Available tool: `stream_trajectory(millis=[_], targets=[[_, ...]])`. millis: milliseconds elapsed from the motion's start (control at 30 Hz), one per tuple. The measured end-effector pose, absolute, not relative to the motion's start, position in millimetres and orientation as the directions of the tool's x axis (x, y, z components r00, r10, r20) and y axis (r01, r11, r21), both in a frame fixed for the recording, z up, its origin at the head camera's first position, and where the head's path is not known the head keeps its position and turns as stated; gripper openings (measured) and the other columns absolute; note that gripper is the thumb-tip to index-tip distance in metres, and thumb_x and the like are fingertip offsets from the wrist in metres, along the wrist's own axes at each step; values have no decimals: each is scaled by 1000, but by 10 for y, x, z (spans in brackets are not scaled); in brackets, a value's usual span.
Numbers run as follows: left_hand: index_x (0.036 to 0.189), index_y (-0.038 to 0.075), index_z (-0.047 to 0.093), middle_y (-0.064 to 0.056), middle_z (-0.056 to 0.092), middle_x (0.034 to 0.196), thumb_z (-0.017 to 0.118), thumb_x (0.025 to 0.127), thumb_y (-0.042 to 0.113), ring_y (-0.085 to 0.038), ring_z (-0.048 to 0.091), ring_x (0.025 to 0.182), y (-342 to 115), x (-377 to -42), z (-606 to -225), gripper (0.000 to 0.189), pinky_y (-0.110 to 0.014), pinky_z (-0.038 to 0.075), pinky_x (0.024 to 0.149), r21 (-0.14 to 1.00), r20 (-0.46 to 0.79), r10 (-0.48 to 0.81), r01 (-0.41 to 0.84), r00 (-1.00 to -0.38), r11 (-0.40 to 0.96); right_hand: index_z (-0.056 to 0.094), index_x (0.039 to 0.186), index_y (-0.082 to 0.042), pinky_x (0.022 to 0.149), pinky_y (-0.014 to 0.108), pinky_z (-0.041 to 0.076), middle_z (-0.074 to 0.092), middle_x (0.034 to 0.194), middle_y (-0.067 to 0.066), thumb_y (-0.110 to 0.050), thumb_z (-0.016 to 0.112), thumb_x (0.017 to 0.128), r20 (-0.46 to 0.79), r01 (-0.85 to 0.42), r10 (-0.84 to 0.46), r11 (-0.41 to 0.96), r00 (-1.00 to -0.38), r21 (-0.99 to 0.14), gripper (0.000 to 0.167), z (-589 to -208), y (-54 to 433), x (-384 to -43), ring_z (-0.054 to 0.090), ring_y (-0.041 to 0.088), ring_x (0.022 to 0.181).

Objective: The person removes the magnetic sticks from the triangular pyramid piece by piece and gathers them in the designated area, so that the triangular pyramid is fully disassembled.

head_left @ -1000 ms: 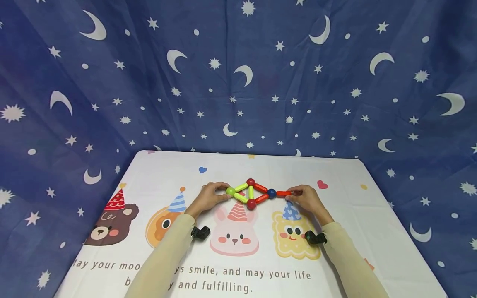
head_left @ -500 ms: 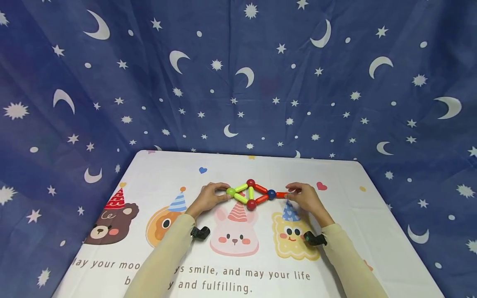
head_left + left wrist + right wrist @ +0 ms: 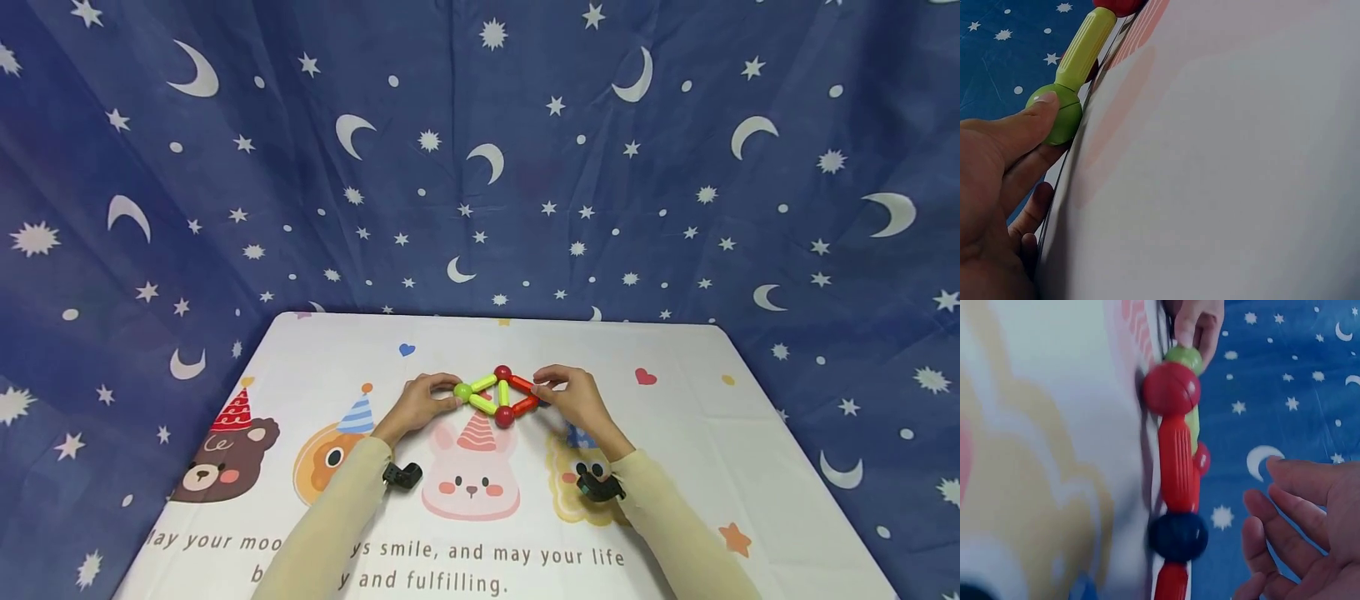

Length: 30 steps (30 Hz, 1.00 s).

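Note:
A flat diamond of magnetic rods and balls lies on the table. At its left corner my left hand (image 3: 417,407) pinches the green ball (image 3: 462,392) between thumb and fingers. Lime-yellow rods (image 3: 483,404) join this ball to two red balls (image 3: 505,416), with another lime rod between those two. Red rods (image 3: 522,385) run from them to a dark blue ball (image 3: 1179,536), mostly covered by my right hand (image 3: 576,402) in the head view. A further red rod (image 3: 1172,584) extends from the blue ball. In the right wrist view, my right fingers are loosely bent and apart from the pieces.
The white tablecloth (image 3: 637,342) carries printed cartoon figures and lettering. Behind the table's far edge hangs a blue curtain (image 3: 420,225) with moons and stars. Black wrist cameras (image 3: 402,476) sit on both sleeves.
My right hand has let go of the end red rod and moved left, over the blue ball. My left hand stays at the green ball. The head view has shifted slightly.

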<state>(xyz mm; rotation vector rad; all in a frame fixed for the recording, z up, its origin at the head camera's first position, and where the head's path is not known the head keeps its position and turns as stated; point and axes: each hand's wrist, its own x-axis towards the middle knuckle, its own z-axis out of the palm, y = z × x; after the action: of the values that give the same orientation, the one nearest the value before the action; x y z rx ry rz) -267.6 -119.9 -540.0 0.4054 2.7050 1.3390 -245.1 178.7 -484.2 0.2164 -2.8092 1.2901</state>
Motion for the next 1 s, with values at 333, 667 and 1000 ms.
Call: stream_trajectory(millis=[333,667,1000], targets=[[118,24,69,4,74,114,78,84,28,-24,53,124,-1221,-2643,-5406,35,-51,27,115,803,34,268,186,-963,566,75,103,-16,78,31,50,75,97,-1,-19,79,83,108,-175,-143,638,-984,-750,21,-4913,1392,-2466,63,17,88],[117,25,69,6,74,113,78,84,28,-22,53,122,-1212,-2648,-5459,35,-50,26,115,807,29,266,180,-964,562,75,105,-14,85,38,55,73,104,2,-18,79,82,56,-139,-148,642,-987,-754,23,-5064,1196,-2454,64,24,99],[116,26,69,6,74,114,78,84,29,-23,53,123,-1192,-2663,-5416,34,-51,24,115,797,43,272,197,-961,570,77,102,-20,73,30,37,65,87,1,-25,82,80,71,-174,-167,755,-983,-632,23,-5145,1085,-2470,49,18,82]])
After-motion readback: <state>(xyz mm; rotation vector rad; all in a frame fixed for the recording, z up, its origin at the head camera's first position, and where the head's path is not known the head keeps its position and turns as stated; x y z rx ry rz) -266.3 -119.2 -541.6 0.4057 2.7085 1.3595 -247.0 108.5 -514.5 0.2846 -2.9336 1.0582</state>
